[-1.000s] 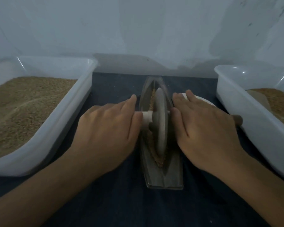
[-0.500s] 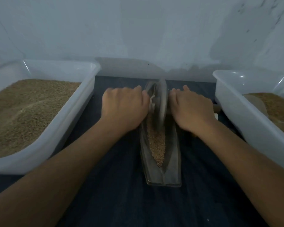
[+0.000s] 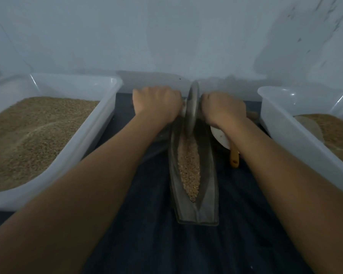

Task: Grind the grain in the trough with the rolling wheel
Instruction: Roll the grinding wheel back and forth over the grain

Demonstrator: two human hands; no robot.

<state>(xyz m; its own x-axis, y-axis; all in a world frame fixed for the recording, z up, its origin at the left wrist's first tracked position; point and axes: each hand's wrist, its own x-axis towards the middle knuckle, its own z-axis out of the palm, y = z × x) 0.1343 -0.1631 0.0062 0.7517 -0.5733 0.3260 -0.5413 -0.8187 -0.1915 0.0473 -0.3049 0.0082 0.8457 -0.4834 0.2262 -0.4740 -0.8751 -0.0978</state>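
Holding grain (image 3: 189,167), trough (image 3: 208,196) carries wheel (image 3: 191,107), its axle in left hand's (image 3: 156,103) and right hand's (image 3: 223,108) curled grip.

Head-worn view, forward and down, near hands (image 3: 156,103)

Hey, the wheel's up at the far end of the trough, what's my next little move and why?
Probably roll the wheel back toward you. It sits at the far end of the trough with both arms stretched out, left hand and right hand either side of it, and the grain lies on the near side.
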